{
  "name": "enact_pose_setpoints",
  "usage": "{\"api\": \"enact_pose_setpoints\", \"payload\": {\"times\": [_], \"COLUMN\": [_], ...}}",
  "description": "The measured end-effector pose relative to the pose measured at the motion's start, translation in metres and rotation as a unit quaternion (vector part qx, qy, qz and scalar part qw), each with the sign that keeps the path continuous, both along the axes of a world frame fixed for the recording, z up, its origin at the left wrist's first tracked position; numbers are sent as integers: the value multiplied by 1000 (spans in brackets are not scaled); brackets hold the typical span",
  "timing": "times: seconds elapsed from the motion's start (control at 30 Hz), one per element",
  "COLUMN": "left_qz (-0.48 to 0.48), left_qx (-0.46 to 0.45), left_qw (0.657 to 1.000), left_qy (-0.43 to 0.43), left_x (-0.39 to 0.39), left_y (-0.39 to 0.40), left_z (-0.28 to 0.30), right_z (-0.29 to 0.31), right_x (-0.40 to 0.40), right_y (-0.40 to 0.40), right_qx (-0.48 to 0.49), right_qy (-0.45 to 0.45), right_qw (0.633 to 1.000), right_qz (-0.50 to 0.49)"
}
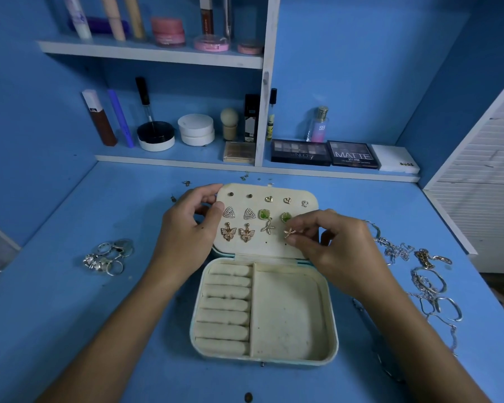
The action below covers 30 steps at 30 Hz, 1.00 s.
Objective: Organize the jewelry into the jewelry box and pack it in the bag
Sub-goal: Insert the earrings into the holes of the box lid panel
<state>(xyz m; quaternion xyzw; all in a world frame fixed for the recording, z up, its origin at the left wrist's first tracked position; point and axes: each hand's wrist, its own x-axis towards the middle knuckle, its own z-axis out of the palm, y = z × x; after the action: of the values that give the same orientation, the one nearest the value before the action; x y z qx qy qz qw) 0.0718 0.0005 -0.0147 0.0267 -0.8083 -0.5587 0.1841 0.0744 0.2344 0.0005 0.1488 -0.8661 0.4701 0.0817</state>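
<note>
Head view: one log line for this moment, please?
right hand pinches gold starfish earring | left hand holds cream jewelry-box lid | silver rings unpacked

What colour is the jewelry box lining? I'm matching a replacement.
Cream, slightly soiled, on the jewelry box; head view.

My jewelry box [329,309] is cream inside; at twelve o'clock, two green earrings [264,214]; the desk [99,315] is blue.

Rings [108,257] left of jewelry box [264,312], perhaps chains [428,283] right.
</note>
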Motion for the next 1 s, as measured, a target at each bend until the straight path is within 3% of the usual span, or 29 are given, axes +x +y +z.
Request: {"api": "enact_pose_setpoints", "payload": {"times": [0.6,0.83,1.0], "left_qz": [4,-2,-20], "left_qx": [-2,21,30], "left_qw": [1000,999,998], "left_qy": [-18,-42,-47], "left_x": [-2,-2,-2], "left_y": [-1,-3,-8], "left_z": [-3,-2,1], "right_z": [-5,8,19], "right_x": [-1,9,30], "right_y": [-2,-3,-9], "right_qx": [27,61,-1], "right_qy": [99,82,21], "right_qw": [995,995,999], "right_qz": [8,16,-25]}}
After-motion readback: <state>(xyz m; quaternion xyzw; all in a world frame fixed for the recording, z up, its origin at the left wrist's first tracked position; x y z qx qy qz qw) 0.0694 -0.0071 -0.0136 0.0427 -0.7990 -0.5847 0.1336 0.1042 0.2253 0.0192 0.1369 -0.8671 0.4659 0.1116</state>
